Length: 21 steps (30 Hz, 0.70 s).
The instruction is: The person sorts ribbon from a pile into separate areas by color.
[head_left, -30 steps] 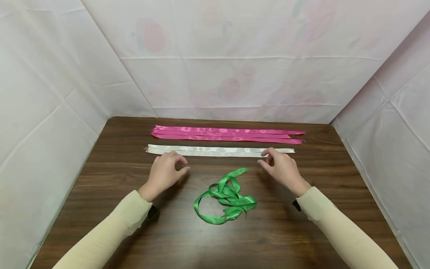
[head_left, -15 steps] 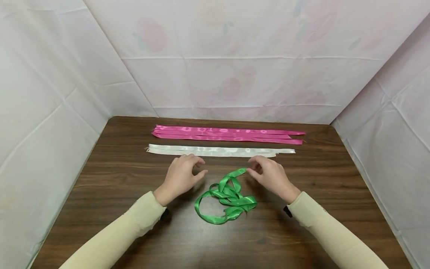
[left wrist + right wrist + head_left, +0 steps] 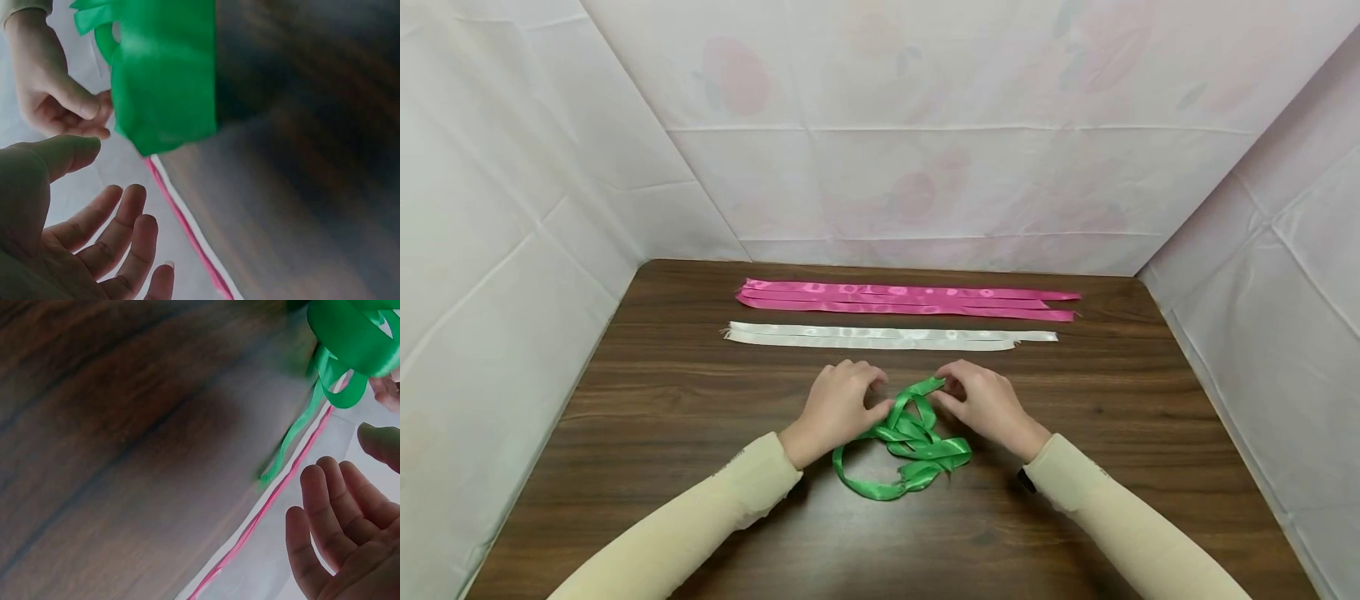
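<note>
A green satin ribbon lies in a loose tangle of loops on the wooden table. My left hand is at the tangle's upper left, overlapping its edge in the head view; the left wrist view shows its fingers loosely bent and holding nothing. On the other side, my right hand has its fingertips right at the ribbon's upper free end. Seen from the right wrist, the fingers of that hand are spread and relaxed, with a gap between them and the ribbon.
Behind the hands, white ribbon strips lie side by side across the table. Further back are several pink ribbon strips, laid parallel to them. White patterned cloth stands around the table's back and sides.
Both hands have moved inward and slightly nearer the body, from beside the white strips to the green ribbon. The ribbons look unchanged.
</note>
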Tool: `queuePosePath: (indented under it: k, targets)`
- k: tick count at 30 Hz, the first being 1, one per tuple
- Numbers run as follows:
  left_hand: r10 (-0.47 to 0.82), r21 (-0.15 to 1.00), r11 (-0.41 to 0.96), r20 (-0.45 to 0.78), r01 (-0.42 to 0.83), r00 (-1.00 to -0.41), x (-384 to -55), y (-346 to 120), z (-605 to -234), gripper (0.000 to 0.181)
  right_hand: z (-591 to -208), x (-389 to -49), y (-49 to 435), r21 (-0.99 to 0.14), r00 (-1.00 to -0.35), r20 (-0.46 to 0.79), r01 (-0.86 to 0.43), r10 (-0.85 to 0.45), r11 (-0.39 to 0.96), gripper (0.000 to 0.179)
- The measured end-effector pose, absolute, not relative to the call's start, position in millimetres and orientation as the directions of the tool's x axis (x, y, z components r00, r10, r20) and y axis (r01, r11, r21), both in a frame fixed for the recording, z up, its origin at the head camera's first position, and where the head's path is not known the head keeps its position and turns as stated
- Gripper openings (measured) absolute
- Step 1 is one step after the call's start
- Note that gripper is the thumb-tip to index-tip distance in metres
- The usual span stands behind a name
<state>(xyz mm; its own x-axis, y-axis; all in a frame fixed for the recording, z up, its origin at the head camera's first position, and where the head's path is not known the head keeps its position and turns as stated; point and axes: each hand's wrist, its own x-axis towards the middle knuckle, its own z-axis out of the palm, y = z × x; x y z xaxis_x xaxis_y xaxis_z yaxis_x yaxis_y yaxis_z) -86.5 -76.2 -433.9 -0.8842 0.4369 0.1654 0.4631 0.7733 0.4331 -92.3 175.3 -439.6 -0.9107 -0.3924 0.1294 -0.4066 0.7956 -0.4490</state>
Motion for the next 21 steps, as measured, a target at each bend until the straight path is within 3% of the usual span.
queuePosePath:
  k: [21]
  targets:
    - [0.46,0.37,0.791,0.167,0.488,-0.872,-84.8,-54.9,-449.9,0.025,-455.6,-90.2,157.2,-0.368,-0.872,0.105,-0.481,-0.479,0.796,0.014]
